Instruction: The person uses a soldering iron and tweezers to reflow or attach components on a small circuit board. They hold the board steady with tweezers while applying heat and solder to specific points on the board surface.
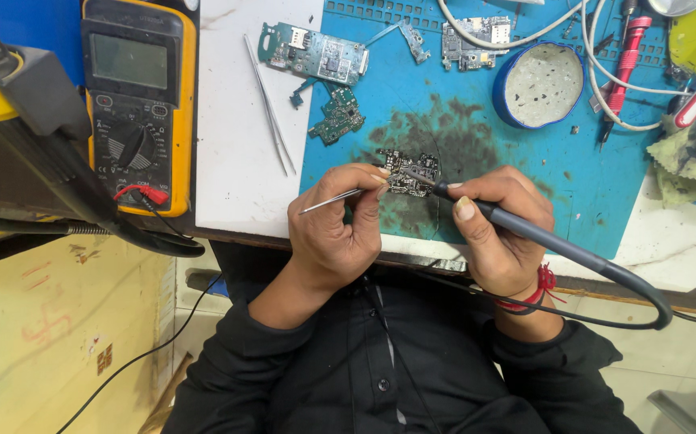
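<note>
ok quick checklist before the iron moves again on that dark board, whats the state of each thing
1. Right hand grips soldering iron like a pen: ok.
2. Iron tip over the dark circuit board: ok; actual contact cannot tell.
3. Left hand holds tweezers at the board edge: ok.
4. Board lies on the blue mat, fingers beside it: ok.
5. Iron cable hangs off the table edge, free: ok.
6. Spare tweezers and green boards lie apart from the work: ok.

Your small dark circuit board (409, 172) is lying flat on the stained blue mat (525, 173); the soldering iron (525, 233) is touching its right edge, tweezers (340, 198) angling in from the left.
</note>
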`<state>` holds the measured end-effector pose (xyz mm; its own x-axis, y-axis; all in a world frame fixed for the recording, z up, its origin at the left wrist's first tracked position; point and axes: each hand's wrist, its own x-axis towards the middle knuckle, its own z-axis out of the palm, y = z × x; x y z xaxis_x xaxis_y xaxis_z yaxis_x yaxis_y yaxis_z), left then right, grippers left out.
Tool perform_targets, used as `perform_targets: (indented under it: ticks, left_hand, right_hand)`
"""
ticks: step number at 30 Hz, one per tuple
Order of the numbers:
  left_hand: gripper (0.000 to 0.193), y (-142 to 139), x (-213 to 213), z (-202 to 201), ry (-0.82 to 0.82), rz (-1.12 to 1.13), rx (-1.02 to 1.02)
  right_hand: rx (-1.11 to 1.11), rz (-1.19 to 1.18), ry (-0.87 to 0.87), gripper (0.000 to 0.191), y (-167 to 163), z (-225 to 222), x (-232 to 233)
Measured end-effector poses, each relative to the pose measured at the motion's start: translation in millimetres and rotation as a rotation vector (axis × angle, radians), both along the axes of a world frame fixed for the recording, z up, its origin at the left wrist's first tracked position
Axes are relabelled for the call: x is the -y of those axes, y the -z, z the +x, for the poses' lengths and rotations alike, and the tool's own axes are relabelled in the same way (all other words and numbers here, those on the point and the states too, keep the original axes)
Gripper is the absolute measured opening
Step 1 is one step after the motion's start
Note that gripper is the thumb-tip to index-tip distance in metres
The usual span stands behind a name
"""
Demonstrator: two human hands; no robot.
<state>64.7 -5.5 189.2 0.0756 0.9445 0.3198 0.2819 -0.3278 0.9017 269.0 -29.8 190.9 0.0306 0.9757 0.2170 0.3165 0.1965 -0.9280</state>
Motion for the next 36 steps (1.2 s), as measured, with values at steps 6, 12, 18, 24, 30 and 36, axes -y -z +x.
perform_targets:
  ticks: [6,12,18,24,30,36]
  left_hand:
    - [0.013,0.4,-0.5,0.1,0.001,0.016,-0.004]
    - [0.013,0.6,-0.7,0.0,0.007,0.015,-0.002]
    - [0.014,0.8,-1.6,-0.9,0.001,0.026,-0.012]
    - [0.014,1.4,-1.8,-1.8,0.005,0.028,-0.016]
    - [0.013,1.8,-2.0,-1.8,0.012,0.014,-0.004]
    - [0.014,0.8,-2.5,-2.2,0.013,0.024,-0.010]
  right_hand:
    - [-0.007,-0.009,0.009,0.018,0.4,0.0,0.4]
    - [-0.003,-0.007,0.012,0.017,0.3,-0.1,1.4]
    - [0.006,-0.006,0.013,0.017,1.5,-0.6,0.7]
    - [0.008,0.016,0.019,0.016,3.3,-1.4,0.3]
    - [0.015,0.022,0.022,0.016,2.6,-1.2,1.5]
    - [0.031,0.021,0.030,0.016,2.0,-1.4,1.6]
